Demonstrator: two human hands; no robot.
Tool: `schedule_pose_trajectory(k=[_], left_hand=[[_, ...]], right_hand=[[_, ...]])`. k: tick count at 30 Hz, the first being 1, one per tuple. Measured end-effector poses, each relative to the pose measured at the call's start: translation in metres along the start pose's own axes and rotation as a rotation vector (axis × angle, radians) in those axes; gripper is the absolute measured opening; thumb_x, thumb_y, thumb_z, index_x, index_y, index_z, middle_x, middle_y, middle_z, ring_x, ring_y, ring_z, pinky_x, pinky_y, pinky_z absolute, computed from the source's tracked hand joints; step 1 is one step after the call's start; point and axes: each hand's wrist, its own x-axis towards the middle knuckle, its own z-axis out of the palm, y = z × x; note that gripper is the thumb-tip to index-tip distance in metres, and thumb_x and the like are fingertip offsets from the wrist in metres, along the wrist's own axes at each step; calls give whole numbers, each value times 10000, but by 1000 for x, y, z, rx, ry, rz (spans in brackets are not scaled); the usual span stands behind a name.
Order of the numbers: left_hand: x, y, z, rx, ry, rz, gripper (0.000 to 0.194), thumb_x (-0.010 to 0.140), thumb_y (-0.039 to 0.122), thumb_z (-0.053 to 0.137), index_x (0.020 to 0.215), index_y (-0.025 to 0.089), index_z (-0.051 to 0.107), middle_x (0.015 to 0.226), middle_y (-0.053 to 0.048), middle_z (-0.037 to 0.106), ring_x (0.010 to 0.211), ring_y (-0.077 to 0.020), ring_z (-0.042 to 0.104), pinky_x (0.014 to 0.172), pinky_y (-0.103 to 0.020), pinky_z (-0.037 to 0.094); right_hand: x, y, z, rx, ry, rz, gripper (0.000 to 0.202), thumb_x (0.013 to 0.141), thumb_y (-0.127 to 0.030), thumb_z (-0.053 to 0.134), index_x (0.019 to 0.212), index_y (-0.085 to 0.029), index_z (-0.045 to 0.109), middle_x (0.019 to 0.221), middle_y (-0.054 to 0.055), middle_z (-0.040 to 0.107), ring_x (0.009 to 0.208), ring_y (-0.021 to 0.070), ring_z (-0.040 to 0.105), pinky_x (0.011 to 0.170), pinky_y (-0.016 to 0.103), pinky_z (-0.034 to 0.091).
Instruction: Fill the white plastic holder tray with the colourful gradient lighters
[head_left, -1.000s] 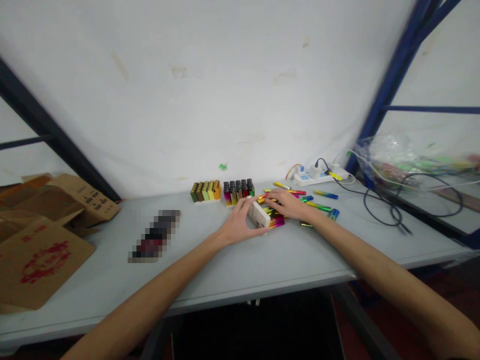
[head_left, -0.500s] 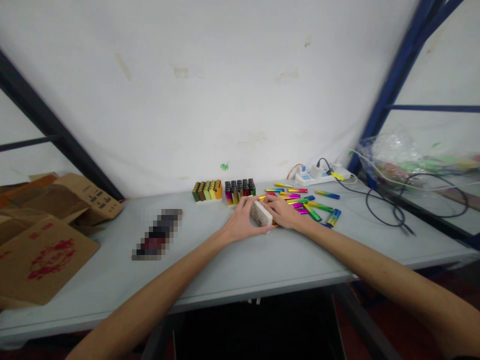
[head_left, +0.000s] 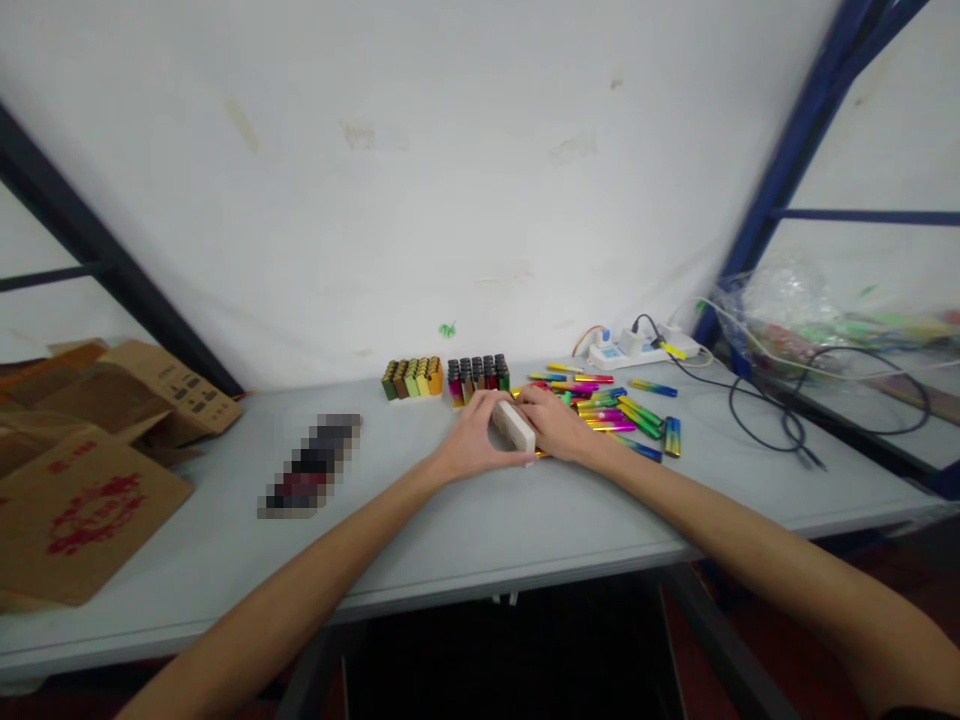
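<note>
A white plastic tray [head_left: 516, 428] stands tipped on its edge between my hands, over the grey table. My left hand [head_left: 474, 440] grips it from the left, thumb along the near end and fingers over the far end. Against its right side, my right hand [head_left: 551, 420] has its fingers curled; what they hold, if anything, is hidden. Loose shiny lighters [head_left: 637, 418] in rainbow metallic colours lie scattered beside and beyond my right hand. Behind my left hand stands a packed block of black-topped lighters [head_left: 478, 375], and left of it a block of yellow and green ones [head_left: 412, 378].
Open cardboard boxes [head_left: 112, 490] take up the table's left end. A blurred-out dark object [head_left: 311, 465] lies left of my arm. At the back right are a white power strip [head_left: 637, 348], a looped black cable [head_left: 795, 430] and clear plastic bags [head_left: 787, 300].
The tray has turned slightly more edge-on, both hands keeping close to it. Several loose lighters beside my right hand have shifted; a blue-and-yellow one now lies turned more upright in view.
</note>
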Motion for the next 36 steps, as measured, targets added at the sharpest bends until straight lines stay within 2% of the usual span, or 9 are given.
schedule_pose_trajectory(k=[4, 8, 11, 16, 20, 24, 29, 34, 36], left_hand=[[1, 4, 6, 9, 40, -43, 788, 658, 566, 898, 1265, 250, 506, 1280, -75, 544, 1228, -283, 563, 1089, -425, 479], [1, 7, 6, -14, 13, -31, 798, 669, 560, 889, 1286, 243, 493, 1286, -81, 535, 1238, -281, 558, 1100, -417, 473], [1, 6, 3, -3, -10, -30, 772, 691, 544, 873, 1288, 242, 487, 1301, -87, 527, 1258, -287, 545, 1107, -417, 461], [2, 1, -12, 54, -82, -25, 802, 675, 601, 865, 1267, 226, 476, 1272, -91, 522, 1208, -297, 546, 1064, -433, 474], [6, -2, -28, 135, -153, 1, 724, 620, 704, 858, 1038, 218, 521, 1159, -71, 508, 1090, -280, 567, 986, -426, 502], [7, -7, -41, 194, -198, 41, 615, 733, 705, 788, 1015, 221, 535, 1105, -55, 547, 1036, -269, 590, 909, -395, 509], [-19, -6, -57, 332, -314, 47, 370, 940, 564, 647, 1044, 217, 574, 1089, -65, 607, 979, -252, 620, 874, -378, 518], [-58, -1, -68, 414, -329, 67, 438, 954, 598, 612, 1158, 210, 621, 1292, -121, 594, 1209, -292, 587, 1032, -418, 507], [-65, -3, -70, 449, -308, 47, 366, 1017, 517, 533, 1193, 210, 627, 1308, -129, 589, 1247, -294, 570, 1073, -440, 490]], right_hand=[[-1, -2, 0, -10, -102, 50, 279, 1008, -241, 556, 898, -98, 768, 950, 127, 666, 819, 204, 573, 751, 310, 411], [-3, 2, -2, -13, -99, 45, 346, 1031, -272, 513, 861, -107, 766, 946, 124, 677, 807, 195, 575, 746, 310, 390], [-3, 8, -1, -12, -79, 18, 434, 1054, -265, 470, 758, -109, 747, 830, 103, 663, 716, 172, 539, 711, 313, 369], [-4, 22, -5, 12, -41, -111, 450, 1061, -253, 478, 717, -115, 734, 775, 90, 645, 711, 168, 535, 729, 312, 388], [-6, 29, -16, 23, -17, -133, 427, 1066, -273, 485, 759, -123, 741, 808, 96, 658, 765, 188, 571, 770, 324, 432], [-6, 29, -26, 72, 53, -107, 455, 1090, -330, 430, 832, -137, 751, 865, 111, 675, 838, 212, 605, 801, 343, 462], [-7, 24, -31, 197, 71, 6, 451, 1091, -351, 413, 794, -162, 695, 844, 95, 662, 794, 208, 603, 776, 350, 475], [-2, 24, -29, 199, 38, -36, 371, 1086, -382, 432, 937, -173, 700, 952, 101, 664, 910, 225, 610, 876, 375, 488], [1, 23, -29, 158, 44, -43, 329, 1075, -397, 460, 1037, -170, 695, 1038, 119, 655, 978, 239, 606, 925, 398, 488]])
